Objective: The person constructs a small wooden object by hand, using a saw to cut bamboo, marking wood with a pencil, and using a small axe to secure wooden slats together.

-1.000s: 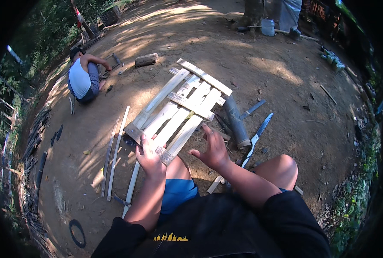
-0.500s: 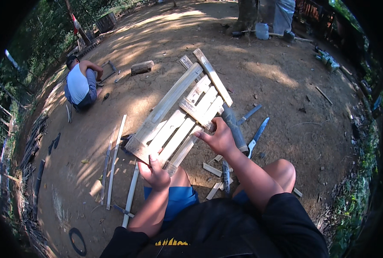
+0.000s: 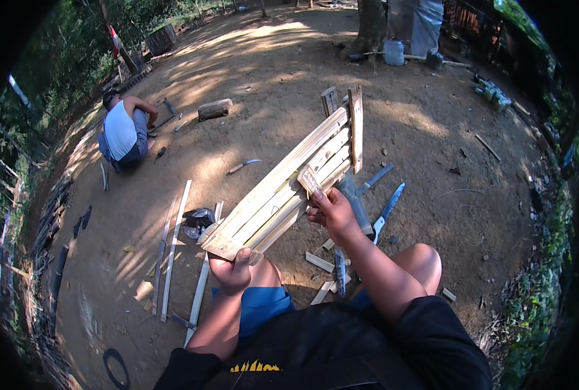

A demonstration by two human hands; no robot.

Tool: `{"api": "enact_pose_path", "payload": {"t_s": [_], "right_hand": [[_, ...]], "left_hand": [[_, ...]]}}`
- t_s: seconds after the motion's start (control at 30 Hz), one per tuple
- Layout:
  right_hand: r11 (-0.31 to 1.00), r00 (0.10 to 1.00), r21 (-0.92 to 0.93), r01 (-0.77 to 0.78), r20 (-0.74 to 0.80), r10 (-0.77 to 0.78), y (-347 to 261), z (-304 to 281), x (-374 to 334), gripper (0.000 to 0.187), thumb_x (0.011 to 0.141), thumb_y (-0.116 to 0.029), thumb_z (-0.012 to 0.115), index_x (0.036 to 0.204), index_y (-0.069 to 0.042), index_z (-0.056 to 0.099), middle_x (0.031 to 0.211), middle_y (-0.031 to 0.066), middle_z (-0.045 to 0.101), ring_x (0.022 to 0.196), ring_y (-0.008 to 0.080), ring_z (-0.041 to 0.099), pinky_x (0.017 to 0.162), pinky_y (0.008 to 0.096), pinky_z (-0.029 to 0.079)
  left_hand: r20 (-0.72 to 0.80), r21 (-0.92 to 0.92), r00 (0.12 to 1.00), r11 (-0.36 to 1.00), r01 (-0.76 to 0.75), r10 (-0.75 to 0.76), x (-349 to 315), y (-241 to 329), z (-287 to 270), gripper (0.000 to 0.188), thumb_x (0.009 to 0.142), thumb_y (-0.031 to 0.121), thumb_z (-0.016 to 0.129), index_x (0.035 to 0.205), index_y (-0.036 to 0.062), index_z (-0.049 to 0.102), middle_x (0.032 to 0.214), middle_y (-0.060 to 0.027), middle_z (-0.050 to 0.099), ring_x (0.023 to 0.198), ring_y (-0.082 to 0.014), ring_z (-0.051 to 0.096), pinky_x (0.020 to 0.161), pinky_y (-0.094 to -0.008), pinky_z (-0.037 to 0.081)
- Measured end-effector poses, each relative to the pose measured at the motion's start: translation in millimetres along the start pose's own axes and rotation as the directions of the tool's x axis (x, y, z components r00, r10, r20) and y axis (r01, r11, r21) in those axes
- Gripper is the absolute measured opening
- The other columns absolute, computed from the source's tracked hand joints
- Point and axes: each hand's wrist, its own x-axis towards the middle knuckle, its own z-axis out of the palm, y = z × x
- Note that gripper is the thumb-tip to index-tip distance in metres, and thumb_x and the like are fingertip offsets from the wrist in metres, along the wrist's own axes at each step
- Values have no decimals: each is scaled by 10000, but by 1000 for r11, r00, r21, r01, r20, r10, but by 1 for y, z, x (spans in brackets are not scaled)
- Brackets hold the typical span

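Note:
A slatted bamboo panel (image 3: 270,179) is held up slantwise in front of me, its far end pointing up and to the right. Its long pale strips are joined by crosspieces at both ends, with a short crosspiece (image 3: 309,180) near the middle. My left hand (image 3: 232,273) grips the near end, thumb on top and fingers hidden beneath. At the short middle crosspiece, my right hand (image 3: 334,211) is closed, pinching its lower end. A dark bamboo tube (image 3: 355,200) lies on the ground just beyond the right hand.
A saw (image 3: 387,214) lies right of the tube, a small knife (image 3: 242,166) beyond the panel. Bamboo offcuts (image 3: 320,262) lie by my legs. Long strips (image 3: 175,253) and a black plastic bag (image 3: 199,218) are at left. Another person (image 3: 121,133) crouches farther off, near a log (image 3: 215,109).
The panel has tilted and its far end has swung right, so its slats look closer together. The knife and the bag have come into sight behind it. Both hands still hold on.

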Motion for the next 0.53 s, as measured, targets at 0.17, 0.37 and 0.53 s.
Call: {"api": "enact_pose_path", "payload": {"t_s": [0.17, 0.37, 0.53], "right_hand": [[985, 985, 54, 164, 39, -166, -22, -41, 2, 419, 997, -325, 711, 1252, -66, 505, 1082, 42, 632, 924, 139, 643, 844, 336, 575], [935, 956, -233, 268, 184, -228, -52, -48, 6, 549, 885, -277, 848, 1218, -17, 497, 1100, 112, 661, 969, 188, 667, 807, 346, 569], [409, 902, -821, 398, 271, -335, -46, -17, 0, 606, 835, -377, 878, 1218, -41, 550, 1030, 136, 684, 941, 247, 649, 859, 399, 520]], "left_hand": [[619, -9, 717, 910, 415, -321, 13, 30, -35, 1067, 704, 448, 958, 1478, -79, 447, 1440, -165, 578, 1332, -276, 550, 1143, -416, 411], [571, -134, 630, 697, 704, -527, 28, 39, -23, 1341, 733, 877, 661, 1606, -45, 230, 1500, -206, 479, 1395, -323, 479, 1143, -482, 393], [383, -450, 786, 645, 618, -486, 49, 3, -9, 1159, 869, 796, 592, 1652, 57, 161, 1556, -171, 434, 1394, -361, 479, 1162, -561, 370]]}}
